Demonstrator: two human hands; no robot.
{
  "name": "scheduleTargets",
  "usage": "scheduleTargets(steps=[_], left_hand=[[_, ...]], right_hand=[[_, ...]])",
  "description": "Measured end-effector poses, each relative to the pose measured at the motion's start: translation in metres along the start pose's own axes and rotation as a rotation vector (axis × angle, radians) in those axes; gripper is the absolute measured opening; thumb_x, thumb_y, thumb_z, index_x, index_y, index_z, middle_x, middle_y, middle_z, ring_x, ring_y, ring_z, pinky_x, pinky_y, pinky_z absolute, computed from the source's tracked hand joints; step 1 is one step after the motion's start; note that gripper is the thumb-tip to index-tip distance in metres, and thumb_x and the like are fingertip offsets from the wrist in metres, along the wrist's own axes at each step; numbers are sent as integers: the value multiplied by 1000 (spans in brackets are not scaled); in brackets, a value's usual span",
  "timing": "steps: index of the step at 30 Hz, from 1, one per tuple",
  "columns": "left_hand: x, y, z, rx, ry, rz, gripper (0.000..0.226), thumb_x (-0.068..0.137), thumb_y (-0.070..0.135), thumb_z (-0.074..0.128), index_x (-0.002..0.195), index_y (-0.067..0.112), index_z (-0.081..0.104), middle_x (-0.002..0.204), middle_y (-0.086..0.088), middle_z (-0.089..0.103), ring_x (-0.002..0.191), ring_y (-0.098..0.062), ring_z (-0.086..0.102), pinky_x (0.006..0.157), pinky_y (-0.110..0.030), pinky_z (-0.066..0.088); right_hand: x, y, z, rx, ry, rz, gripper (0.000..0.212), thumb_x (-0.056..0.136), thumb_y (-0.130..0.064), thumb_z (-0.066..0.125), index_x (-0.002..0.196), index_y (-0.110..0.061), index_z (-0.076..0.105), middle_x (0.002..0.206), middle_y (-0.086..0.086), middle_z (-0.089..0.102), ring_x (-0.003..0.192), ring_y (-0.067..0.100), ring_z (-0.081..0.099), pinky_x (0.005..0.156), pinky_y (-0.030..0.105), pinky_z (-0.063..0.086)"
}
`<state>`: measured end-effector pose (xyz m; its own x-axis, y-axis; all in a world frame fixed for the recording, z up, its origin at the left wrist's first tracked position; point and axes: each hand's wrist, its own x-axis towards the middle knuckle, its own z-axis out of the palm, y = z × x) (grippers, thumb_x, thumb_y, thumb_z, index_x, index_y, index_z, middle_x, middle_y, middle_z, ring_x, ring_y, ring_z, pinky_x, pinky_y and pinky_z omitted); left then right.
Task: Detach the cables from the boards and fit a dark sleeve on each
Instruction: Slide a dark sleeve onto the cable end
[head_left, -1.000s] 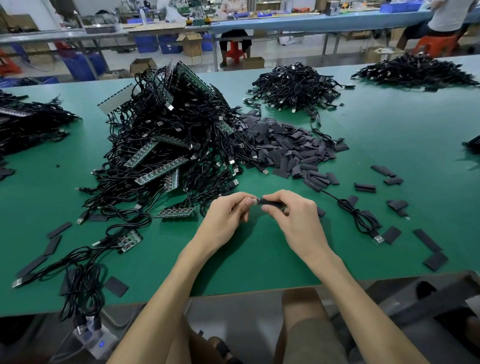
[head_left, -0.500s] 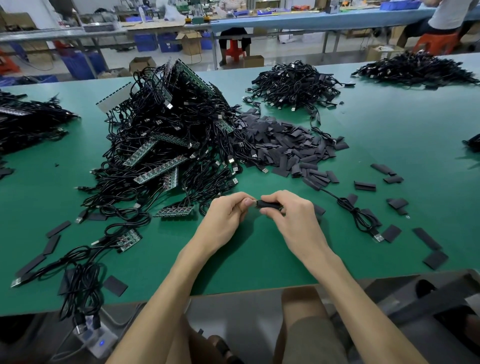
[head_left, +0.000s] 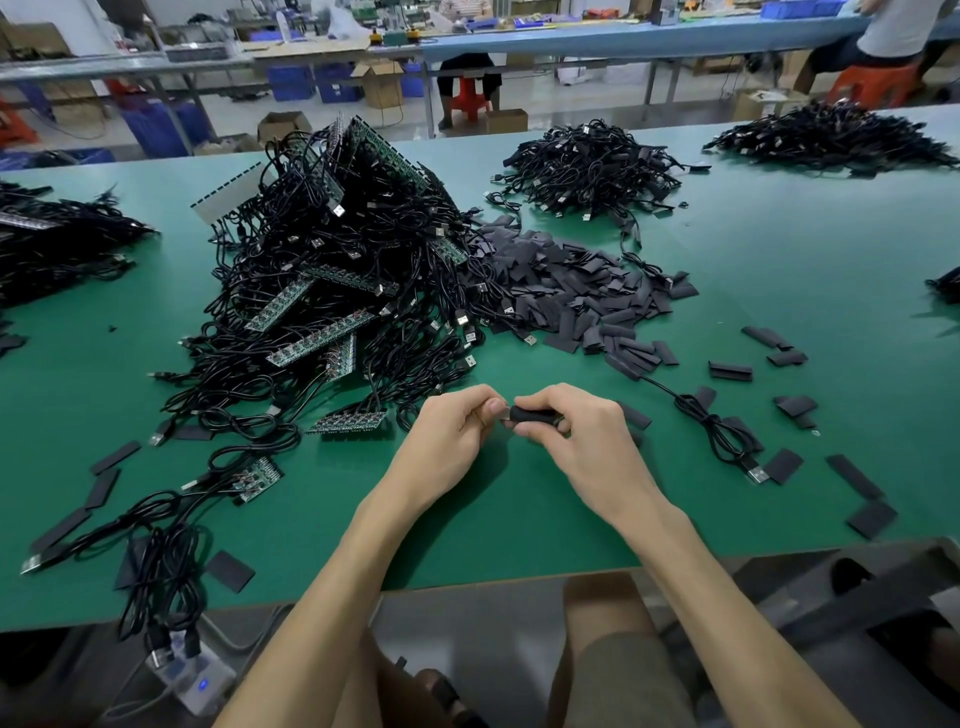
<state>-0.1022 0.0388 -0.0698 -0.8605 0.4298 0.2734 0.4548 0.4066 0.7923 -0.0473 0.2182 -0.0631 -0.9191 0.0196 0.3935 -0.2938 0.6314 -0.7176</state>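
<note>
— Sleeve (head_left: 535, 415) is up off the bench (head_left: 519, 530), short and dark, held level between both hands right in front of the person.
— Who has what?
— Right hand (head_left: 576, 441) is curled round the sleeve, fingers over it, thumb below. Left hand (head_left: 452, 436) pinches something small at the sleeve's left mouth. A pale tip shows there, likely the cable end (head_left: 505, 413), though the fingers hide most of it.
— Any movement since a second ago?
— Barely. Both hands sit in the same spot with the same pinch, and about the same length of sleeve shows. I read that as fiddly work at the mouth, so the slide-on isn't finished.
— And the rest of that cable?
— A coiled cable (head_left: 711, 431) with a USB plug lies on the bench just right of the right hand. Whether it runs into the grip I cannot tell.
— Plenty left?
— Looks so. The tangle of boards and cables (head_left: 322, 291) beyond the left hand is big, and the heap of loose sleeves (head_left: 566, 291) touches its right side.
</note>
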Motion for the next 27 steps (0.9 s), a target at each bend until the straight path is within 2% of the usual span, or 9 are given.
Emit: scheduleTargets(steps=[3,6,10,12,16,19,21,23,27], left_hand=[[0,1,0,19,-4,-18,33,108,16,47,80,20,63,59,7,48,56,-9,38,56,-29,32],[1,3,-2,32,-40,-8,33,107,18,50,77,25,62,59,7,50,54,-9,39,55,-26,32],[1,4,-1,31,-44,2,30,107,24,53,79,20,63,58,8,54,53,-5,41,53,-20,31],[0,4,-1,47,-44,4,27,106,26,53,82,21,65,60,8,58,53,-4,45,53,-19,32],[0,5,0,18,-21,-15,8,101,29,63,98,22,65,70,11,64,59,-1,51,58,-19,39],[-2,7,-1,46,36,23,12,96,24,70,103,24,61,85,12,62,72,-2,55,66,-16,40],[-3,10,-2,132,61,91,14,96,19,70,107,23,63,96,14,62,83,-6,58,72,-19,43],[-4,12,-2,220,84,153,15,96,17,70,110,21,67,104,13,62,86,-9,60,78,-30,48],[-6,15,-2,271,162,183,16,95,17,71,111,15,73,104,5,66,86,-21,63,82,-43,52]], right_hand=[[0,0,0,20,-14,4,20,88,-8,77,108,-9,75,101,1,74,91,7,64,82,11,45],[-1,-2,2,5,17,1,19,89,-11,76,108,-9,74,101,0,73,94,12,66,85,21,49],[-1,-1,1,-7,-7,-10,20,89,-10,78,108,-8,75,101,1,72,90,5,59,80,8,42],[-1,-1,1,-24,-21,-12,20,90,-9,76,109,-8,75,103,1,72,91,7,60,81,8,41],[-2,-3,2,-69,39,-15,19,93,-10,73,111,-7,73,105,4,71,97,18,64,88,28,49],[0,-1,3,-80,71,-2,16,93,-11,73,109,-8,73,105,2,71,97,18,65,90,31,50],[0,1,2,-58,96,27,15,93,-11,74,108,-9,73,103,0,72,96,15,65,89,30,51],[1,3,1,-38,120,50,15,92,-12,75,107,-10,74,101,-2,72,94,13,66,89,28,52],[2,3,1,-15,109,56,16,91,-12,76,107,-9,75,100,-1,73,88,6,65,85,22,51]])
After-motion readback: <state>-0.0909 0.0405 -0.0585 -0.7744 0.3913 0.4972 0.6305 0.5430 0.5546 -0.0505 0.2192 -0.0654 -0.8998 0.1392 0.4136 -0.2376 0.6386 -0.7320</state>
